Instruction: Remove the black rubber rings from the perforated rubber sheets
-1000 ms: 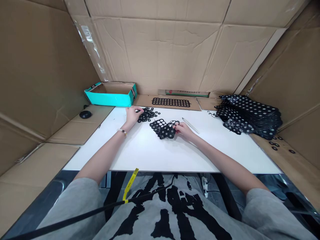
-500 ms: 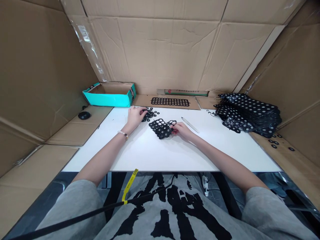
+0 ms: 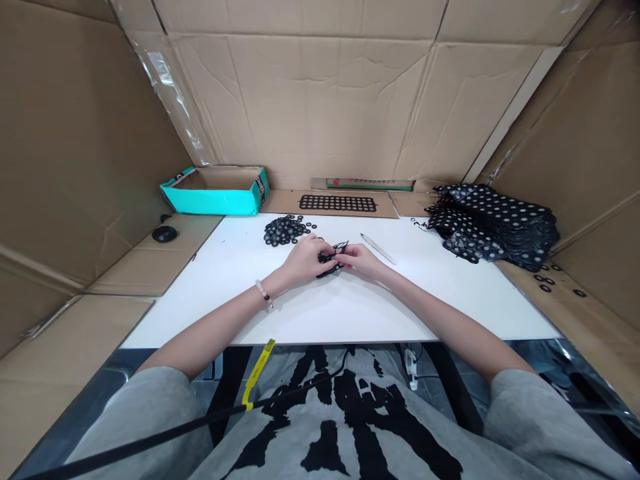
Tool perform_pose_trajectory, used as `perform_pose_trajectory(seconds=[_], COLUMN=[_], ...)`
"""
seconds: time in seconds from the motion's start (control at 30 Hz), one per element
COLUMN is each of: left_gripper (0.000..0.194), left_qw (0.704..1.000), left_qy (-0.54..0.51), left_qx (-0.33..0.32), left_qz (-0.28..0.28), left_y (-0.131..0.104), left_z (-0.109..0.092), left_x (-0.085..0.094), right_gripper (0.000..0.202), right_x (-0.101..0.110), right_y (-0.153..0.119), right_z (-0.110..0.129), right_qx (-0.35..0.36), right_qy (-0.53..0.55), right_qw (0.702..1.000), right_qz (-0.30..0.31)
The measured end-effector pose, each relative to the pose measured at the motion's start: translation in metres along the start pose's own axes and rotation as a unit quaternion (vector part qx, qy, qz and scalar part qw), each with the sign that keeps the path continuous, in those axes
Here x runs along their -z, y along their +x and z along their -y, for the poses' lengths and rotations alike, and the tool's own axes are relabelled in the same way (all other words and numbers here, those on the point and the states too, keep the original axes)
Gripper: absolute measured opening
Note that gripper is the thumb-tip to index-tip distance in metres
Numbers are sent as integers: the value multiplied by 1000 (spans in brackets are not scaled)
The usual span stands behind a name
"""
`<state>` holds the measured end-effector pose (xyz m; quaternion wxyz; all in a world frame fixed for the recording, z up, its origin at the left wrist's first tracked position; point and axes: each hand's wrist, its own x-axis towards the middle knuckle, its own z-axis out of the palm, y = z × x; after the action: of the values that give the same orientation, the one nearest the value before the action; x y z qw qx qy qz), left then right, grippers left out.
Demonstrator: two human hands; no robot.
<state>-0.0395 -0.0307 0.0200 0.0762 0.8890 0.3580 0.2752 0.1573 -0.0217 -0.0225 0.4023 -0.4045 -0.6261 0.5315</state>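
A small black perforated sheet (image 3: 331, 266) is held between both hands over the middle of the white board. My left hand (image 3: 306, 260) has its fingers closed on the sheet's left side and hides part of it. On the right edge, my right hand (image 3: 361, 259) pinches the same sheet, its fingertips close to those of the other hand. A pile of small black rings (image 3: 283, 231) lies on the board just beyond my left hand. A pen-like white tool (image 3: 379, 249) rests to the right, behind my right hand.
A turquoise open box (image 3: 210, 201) stands at the back left, with a black mouse-like object (image 3: 165, 233) nearer. A flat black perforated sheet (image 3: 337, 203) lies at the back. Stacked black dotted sheets (image 3: 500, 223) sit at the right, near loose rings (image 3: 545, 288). Cardboard walls surround the white board (image 3: 400, 313).
My left hand has moved right and nearer, from the ring pile to the sheet, and closed on it. The sheet is now folded or tilted between both hands. The ring pile is uncovered.
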Motion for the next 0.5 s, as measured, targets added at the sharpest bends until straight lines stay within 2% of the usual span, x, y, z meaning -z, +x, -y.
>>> perform_pose_trajectory(seconds=[0.13,0.3,0.5], left_gripper=[24,24,28], left_qw=[999,998,985], left_qy=[-37,-65,-147], left_qx=[-2,18,91], left_qz=[-1,-10,-4], left_y=[2,2,6], left_z=[2,5,14], left_x=[-1,-5,-15], right_gripper=[43,45,44], right_x=[4,5,0], right_y=[1,2,-1], right_z=[-1,0,5], right_qx=[6,-11,7], right_qy=[10,19,66], right_qw=[1000,1000,998], right_qz=[20,14,-4])
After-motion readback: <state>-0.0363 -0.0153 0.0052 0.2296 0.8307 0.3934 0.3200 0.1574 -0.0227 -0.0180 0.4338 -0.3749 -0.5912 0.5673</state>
